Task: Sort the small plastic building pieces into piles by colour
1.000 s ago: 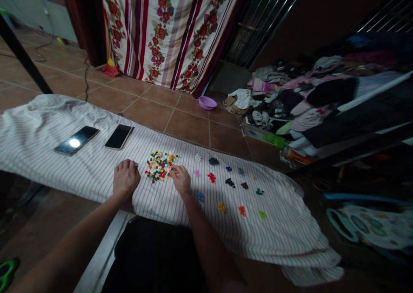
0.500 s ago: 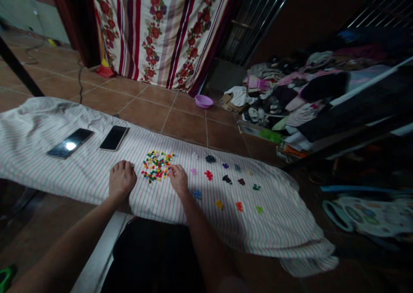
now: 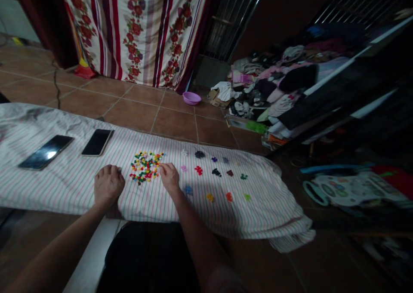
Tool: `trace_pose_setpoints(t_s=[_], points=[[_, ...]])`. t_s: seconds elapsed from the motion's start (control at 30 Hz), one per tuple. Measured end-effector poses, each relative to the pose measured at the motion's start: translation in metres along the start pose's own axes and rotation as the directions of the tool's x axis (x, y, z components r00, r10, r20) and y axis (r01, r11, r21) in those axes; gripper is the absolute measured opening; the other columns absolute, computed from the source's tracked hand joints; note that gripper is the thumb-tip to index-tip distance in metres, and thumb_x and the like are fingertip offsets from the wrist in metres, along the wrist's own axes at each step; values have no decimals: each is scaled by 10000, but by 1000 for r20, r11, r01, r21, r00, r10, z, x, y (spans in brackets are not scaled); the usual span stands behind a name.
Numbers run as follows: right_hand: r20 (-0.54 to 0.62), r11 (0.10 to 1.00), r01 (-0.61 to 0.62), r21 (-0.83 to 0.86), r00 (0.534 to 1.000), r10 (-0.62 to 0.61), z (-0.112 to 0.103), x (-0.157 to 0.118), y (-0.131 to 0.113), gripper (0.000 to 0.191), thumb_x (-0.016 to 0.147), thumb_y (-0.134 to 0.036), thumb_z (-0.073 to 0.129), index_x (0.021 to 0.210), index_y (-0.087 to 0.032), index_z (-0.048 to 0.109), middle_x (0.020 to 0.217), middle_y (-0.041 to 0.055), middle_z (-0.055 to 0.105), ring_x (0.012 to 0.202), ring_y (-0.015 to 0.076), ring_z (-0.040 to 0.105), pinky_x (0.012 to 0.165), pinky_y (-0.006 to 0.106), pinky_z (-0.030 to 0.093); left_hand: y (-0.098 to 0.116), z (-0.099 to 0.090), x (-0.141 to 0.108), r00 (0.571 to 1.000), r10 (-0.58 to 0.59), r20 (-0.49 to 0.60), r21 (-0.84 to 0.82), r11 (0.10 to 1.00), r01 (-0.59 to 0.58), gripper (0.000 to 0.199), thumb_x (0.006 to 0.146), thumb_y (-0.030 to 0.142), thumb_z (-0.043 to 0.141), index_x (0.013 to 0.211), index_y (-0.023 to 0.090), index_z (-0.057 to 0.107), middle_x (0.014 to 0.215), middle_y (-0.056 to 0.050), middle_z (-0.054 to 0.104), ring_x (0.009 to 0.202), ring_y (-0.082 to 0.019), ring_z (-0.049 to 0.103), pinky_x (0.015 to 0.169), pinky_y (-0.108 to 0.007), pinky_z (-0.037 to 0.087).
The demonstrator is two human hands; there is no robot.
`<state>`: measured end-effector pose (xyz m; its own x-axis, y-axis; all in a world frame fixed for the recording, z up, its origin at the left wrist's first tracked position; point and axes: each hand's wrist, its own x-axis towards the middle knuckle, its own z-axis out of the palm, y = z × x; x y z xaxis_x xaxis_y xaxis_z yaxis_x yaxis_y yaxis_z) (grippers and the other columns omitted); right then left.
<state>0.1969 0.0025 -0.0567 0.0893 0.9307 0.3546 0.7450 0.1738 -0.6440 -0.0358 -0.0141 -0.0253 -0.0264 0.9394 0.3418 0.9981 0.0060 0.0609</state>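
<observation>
A mixed pile of small coloured pieces (image 3: 146, 168), too small to name surely, lies on the striped cloth. My right hand (image 3: 170, 177) is at the pile's right edge with thumb and fingers pinched together; whatever may be between them is hidden. Left of the pile, my left hand (image 3: 109, 184) rests on the cloth, its fingers curled, with a small pale spot at its fingertips. Right of my right hand sit small groups sorted by colour, among them red pieces (image 3: 198, 170), blue pieces (image 3: 188, 190), yellow pieces (image 3: 210, 197) and black pieces (image 3: 216, 172).
Two phones, one with a glare spot (image 3: 45, 153) and a darker one (image 3: 97, 142), lie on the cloth (image 3: 74, 189) at the left. Beyond are a purple basin (image 3: 191, 98), a floral curtain (image 3: 148, 35) and a heap of clothes (image 3: 274, 78).
The view has swung to the right, so everything sits further left. My right hand stays at the pile's edge, its fingers slightly shifted; my left hand stays resting on the cloth.
</observation>
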Motion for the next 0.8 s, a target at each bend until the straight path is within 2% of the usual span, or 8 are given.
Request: trace_pose_setpoints(t_s=[0.13,0.4,0.8], points=[[-24,1000,-19,14,1000,19,-2,-1,1,251,905,-189,489,1015,-257,703,955,28,649,913,149,609,854,252,474,1,-1,-1,1000,-11,-19,3,1000,11,308,905,312,317,995,148,562,999,-132,578,956,-266,498,782,-372,335],[-38,999,-20,30,999,21,-4,-1,0,192,940,-216,468,979,-219,656,955,43,647,954,169,592,868,273,456,1,-2,-1,1000,-12,8,22,1000,12,303,905,318,313,979,149,553,1004,-131,576,962,-273,508,775,-376,340],[-90,994,-16,105,996,25,-8,0,-1,178,902,-212,464,938,-221,638,912,46,644,877,170,599,810,280,482,1,-2,0,1000,-9,2,-20,1000,10,311,905,312,307,983,146,559,993,-137,577,952,-274,501,776,-382,343]])
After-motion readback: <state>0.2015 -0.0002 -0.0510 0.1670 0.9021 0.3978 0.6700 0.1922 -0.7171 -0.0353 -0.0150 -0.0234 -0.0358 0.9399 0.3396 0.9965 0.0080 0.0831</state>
